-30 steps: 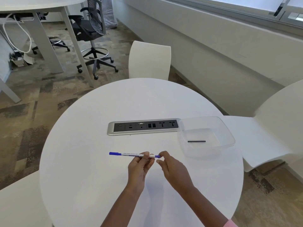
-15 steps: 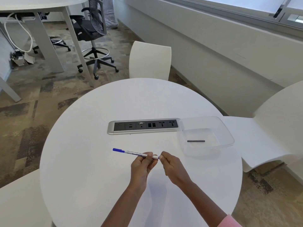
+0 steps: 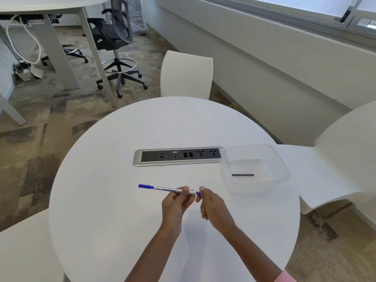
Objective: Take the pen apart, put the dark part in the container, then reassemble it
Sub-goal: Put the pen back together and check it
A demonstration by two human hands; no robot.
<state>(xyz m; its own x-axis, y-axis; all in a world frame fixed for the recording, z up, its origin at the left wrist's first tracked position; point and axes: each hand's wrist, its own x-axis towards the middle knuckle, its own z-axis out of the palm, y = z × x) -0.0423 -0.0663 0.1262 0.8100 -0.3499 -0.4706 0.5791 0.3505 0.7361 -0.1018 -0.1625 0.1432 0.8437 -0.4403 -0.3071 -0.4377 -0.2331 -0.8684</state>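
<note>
1. Hovering just above the round white bench [image 3: 114, 200], the pen [image 3: 168, 189] is held nearly level by both hands, its blue cap pointing left.
2. The pen's white barrel is pinched near its right end by the left hand [image 3: 175, 204], thumb and fingers [image 3: 184, 191] pressed together around it.
3. The blue end piece at the pen's right tip is gripped by the right hand [image 3: 213, 206]; its fingers [image 3: 203, 190] are closed on that tip, with the remaining ones curled into the palm.
4. The two hands are seen just beside each other, a short stretch of barrel showing between them.
5. A clear container [image 3: 256, 169] is set on the bench to the right of the hands, near its edge.
6. The dark part [image 3: 243, 175], a thin black rod, is seen lying flat on the container's floor, well apart from the pen.
7. A silver socket strip [image 3: 177, 156] is sunk into the bench beyond the pen, its right end touching the container's rim.
8. White chairs [image 3: 186, 76] are placed round the bench, and a pink sleeve [image 3: 284, 277] is glimpsed at the right wrist.
</note>
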